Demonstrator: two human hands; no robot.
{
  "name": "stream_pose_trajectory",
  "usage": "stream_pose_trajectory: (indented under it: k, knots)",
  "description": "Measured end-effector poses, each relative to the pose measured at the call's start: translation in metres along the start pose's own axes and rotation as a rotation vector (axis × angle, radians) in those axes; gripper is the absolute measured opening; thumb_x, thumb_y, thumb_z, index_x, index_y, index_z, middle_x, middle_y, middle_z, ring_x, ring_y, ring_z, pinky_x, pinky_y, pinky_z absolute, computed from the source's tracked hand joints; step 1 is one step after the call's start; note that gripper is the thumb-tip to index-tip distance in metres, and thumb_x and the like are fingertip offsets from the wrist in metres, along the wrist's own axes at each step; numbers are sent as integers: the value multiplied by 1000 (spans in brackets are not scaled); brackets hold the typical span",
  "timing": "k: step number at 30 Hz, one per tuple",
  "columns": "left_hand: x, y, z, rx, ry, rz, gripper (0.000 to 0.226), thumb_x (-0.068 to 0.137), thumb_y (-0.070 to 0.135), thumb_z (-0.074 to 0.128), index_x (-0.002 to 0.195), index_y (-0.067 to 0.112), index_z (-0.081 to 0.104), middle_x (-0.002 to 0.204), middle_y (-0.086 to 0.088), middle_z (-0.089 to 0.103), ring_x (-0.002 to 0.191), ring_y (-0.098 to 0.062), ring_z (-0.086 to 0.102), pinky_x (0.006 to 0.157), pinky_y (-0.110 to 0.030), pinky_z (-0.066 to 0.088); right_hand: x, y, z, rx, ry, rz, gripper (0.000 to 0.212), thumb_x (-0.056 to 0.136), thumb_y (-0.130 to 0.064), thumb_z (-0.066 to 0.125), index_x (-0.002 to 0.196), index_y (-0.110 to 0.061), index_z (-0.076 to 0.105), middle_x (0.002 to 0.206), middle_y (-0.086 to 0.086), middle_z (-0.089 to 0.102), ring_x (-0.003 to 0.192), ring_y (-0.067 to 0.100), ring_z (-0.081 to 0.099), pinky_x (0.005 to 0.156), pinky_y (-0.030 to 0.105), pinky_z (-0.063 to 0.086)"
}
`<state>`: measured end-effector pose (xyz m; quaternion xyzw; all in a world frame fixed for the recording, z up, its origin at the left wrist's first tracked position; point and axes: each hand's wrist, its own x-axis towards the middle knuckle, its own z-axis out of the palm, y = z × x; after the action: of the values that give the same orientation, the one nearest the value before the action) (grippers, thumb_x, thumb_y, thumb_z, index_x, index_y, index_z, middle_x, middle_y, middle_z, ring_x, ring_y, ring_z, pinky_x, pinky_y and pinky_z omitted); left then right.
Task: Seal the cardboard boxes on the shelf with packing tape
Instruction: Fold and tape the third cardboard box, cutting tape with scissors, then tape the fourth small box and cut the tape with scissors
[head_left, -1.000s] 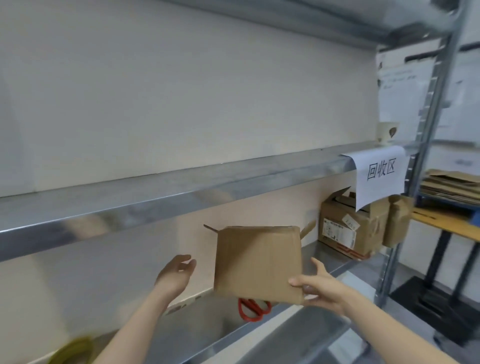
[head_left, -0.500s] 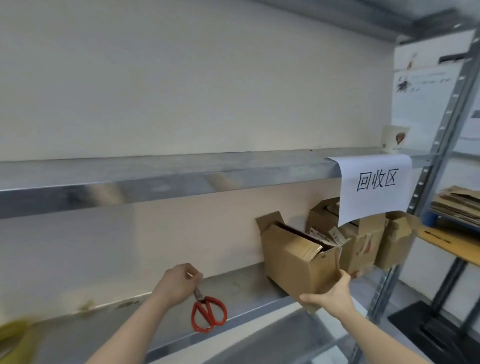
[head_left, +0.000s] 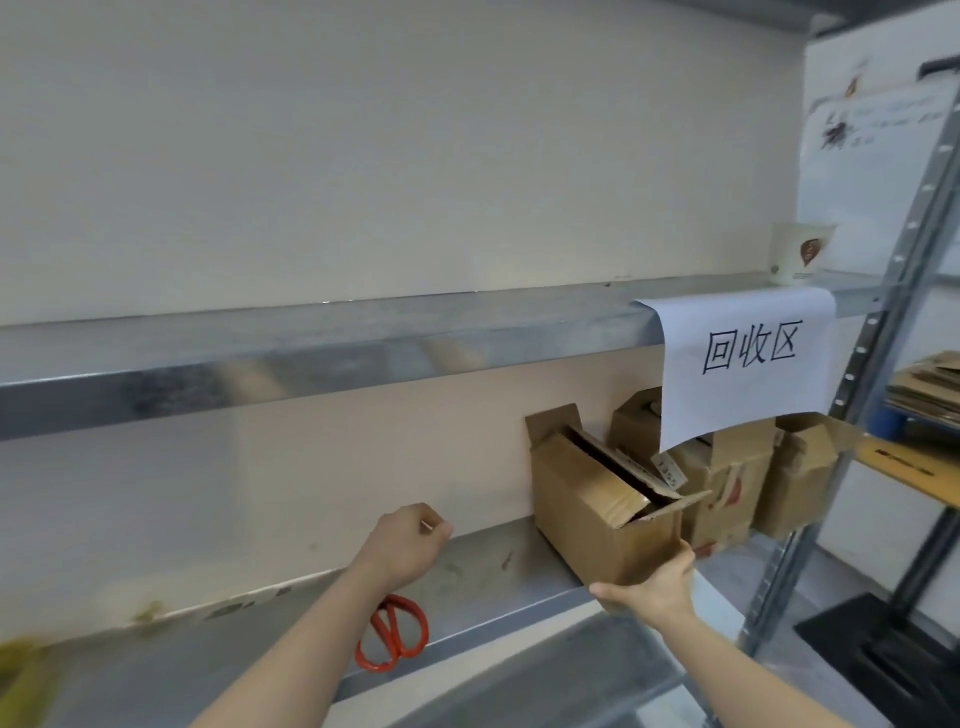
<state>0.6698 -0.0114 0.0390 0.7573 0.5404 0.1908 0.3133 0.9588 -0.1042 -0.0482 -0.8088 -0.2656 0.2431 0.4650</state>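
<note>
R hand grips box; L hand fisted, maybe empty.

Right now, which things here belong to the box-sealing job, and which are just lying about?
Job: open cardboard box; the other boxes beside it; red-handled scissors; blurred yellow roll at far left, probably tape.
Lying about: paper cup; hanging paper sign; flattened cardboard stack on the next rack.
</note>
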Motion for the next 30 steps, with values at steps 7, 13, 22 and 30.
stream_pose_trajectory:
  k: [7, 13, 22, 30]
  knots:
    - [26, 36, 13, -19, -10, 59, 17, 93, 30, 55, 95, 16, 66, 99, -7, 72, 94, -23, 68, 87, -29, 51, 12, -5, -3, -99, -13, -4, 156, 38, -29, 99, 152, -10, -5, 157, 16, 11, 145, 36, 15, 118, 49, 20]
    - [31, 68, 49, -12, 33, 9, 19, 94, 25, 57, 102, 10, 66, 103, -11, 70, 98, -27, 66, 87, -31, 50, 25, -2, -12, -199, -39, 9, 149, 45, -35, 97, 151, -6, -4, 156, 15, 12, 145, 34, 11, 116, 45, 19]
    - [24, 124, 88, 59, 108, -95, 29, 95, 30, 56, 115, 10, 61, 115, -9, 65, 111, -25, 59, 91, -28, 44, 51, -6, -47, -631, -305, 166, 147, 48, -85, 69, 150, 3, 9, 151, 16, 22, 141, 27, 25, 109, 33, 32]
    - [-18, 134, 70, 461, 92, -167, 56, 97, 42, 47, 145, 18, 34, 152, -3, 34, 138, -24, 34, 110, -36, 33, -2, -16, -33, -750, -723, -213, 112, 72, -54, 77, 150, -4, 14, 152, 10, 32, 139, 28, 33, 112, 39, 33]
